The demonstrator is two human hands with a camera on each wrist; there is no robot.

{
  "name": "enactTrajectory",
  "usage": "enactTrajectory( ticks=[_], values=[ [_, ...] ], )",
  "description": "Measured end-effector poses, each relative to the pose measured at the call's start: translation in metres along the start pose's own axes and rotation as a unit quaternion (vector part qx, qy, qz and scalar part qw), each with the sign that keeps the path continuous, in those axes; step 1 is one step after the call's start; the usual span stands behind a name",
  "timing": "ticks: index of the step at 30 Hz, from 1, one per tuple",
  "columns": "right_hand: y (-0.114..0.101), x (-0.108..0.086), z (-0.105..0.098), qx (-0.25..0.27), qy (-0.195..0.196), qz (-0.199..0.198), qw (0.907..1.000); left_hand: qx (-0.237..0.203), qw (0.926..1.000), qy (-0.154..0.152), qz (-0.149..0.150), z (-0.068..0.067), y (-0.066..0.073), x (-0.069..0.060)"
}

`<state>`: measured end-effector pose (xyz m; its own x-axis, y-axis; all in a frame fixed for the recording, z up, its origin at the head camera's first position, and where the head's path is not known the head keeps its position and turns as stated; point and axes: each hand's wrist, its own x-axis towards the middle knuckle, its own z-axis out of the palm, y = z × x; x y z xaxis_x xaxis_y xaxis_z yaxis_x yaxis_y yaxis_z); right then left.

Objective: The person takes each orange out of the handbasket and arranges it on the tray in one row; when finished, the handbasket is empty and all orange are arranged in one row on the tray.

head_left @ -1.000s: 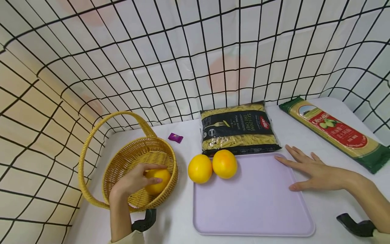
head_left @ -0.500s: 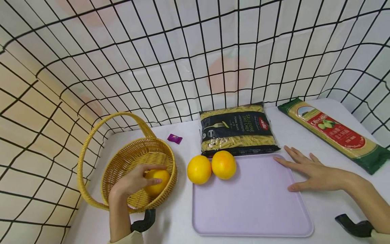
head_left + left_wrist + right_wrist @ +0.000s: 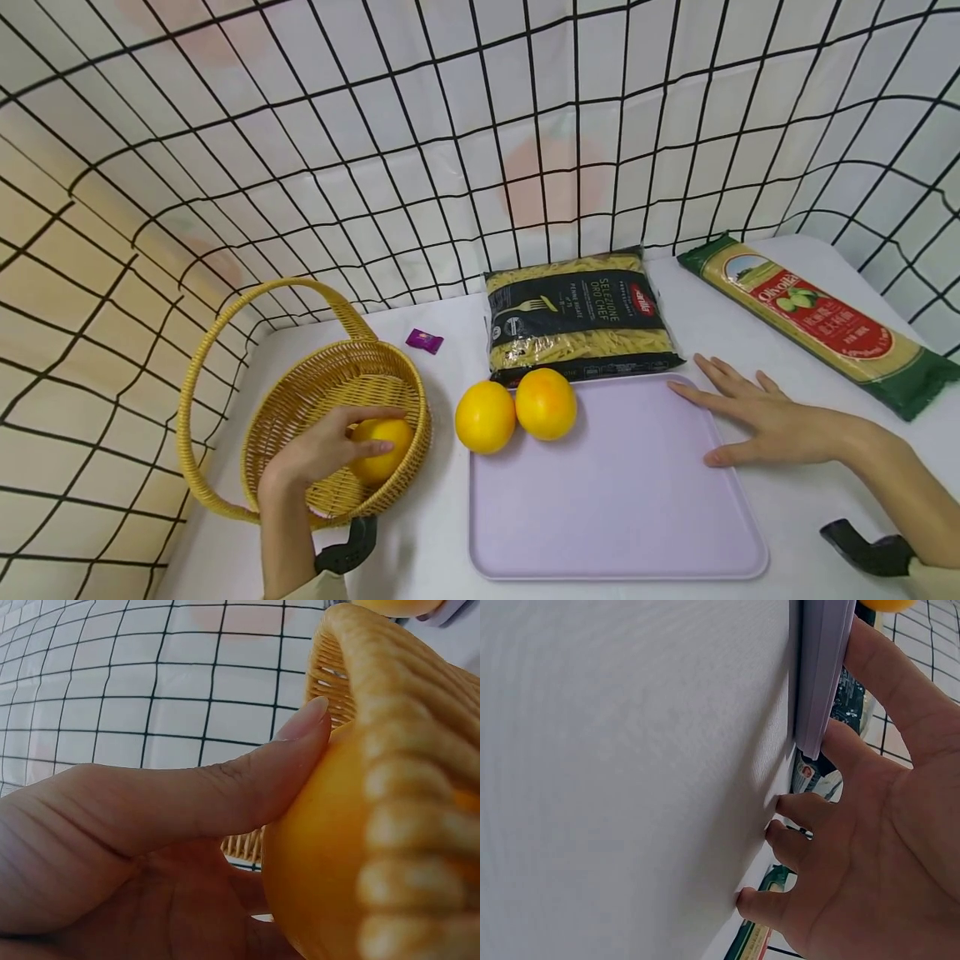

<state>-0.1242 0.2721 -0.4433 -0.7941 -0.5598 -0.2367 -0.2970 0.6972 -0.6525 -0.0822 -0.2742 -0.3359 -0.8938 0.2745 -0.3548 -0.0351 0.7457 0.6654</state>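
In the head view, my left hand (image 3: pixel 315 450) reaches into a yellow wicker basket (image 3: pixel 288 410) and grips an orange (image 3: pixel 381 470) lying there. The left wrist view has the thumb pressed along this orange (image 3: pixel 319 847), the basket's braided rim (image 3: pixel 409 817) covering part of it. My right hand (image 3: pixel 772 425) lies with spread fingers at the right edge of a lilac tray (image 3: pixel 607 500). Its thumb and index finger touch the tray's edge, while the other fingertips rest on the white cloth. Two more oranges sit side by side at the tray's back left corner, the left orange (image 3: pixel 485 417) overhanging its edge.
Behind the tray lies a bag of penne pasta (image 3: pixel 577 317). A long green-ended spaghetti pack (image 3: pixel 817 325) is at the back right. One small purple wrapped sweet (image 3: pixel 424 340) lies beside the basket. Black wire grid (image 3: pixel 450 167) surrounds the back and sides.
The head view has shifted slightly, so everything appears a little further left. Both hands keep their hold and place; no object has visibly moved.
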Motion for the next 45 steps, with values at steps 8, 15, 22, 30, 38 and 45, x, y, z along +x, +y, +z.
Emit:
enactTrajectory(
  ticks=[8,15,22,30,38,45],
  values=[
    [-0.001,0.001,-0.001,-0.005,-0.002,0.002,1.0000,0.003,1.0000,0.004,0.003,-0.001,-0.001,-0.001],
    [-0.002,0.001,-0.001,-0.005,-0.003,0.003,1.0000,-0.003,0.9975,0.071,0.003,-0.006,0.004,-0.006],
    [-0.002,0.000,-0.002,-0.003,-0.003,0.004,1.0000,-0.081,0.9837,0.157,0.033,-0.007,0.029,-0.011],
    [0.000,-0.001,-0.002,-0.001,0.000,-0.004,1.0000,-0.137,0.9628,0.216,0.088,0.025,0.081,0.005],
    [0.000,0.000,-0.002,0.002,-0.001,0.003,1.0000,-0.154,0.9642,0.162,0.143,0.076,0.120,0.040],
    [-0.004,0.001,-0.002,-0.007,-0.002,0.015,0.9999,-0.158,0.9590,0.157,0.176,0.111,0.146,0.065]
  ],
)
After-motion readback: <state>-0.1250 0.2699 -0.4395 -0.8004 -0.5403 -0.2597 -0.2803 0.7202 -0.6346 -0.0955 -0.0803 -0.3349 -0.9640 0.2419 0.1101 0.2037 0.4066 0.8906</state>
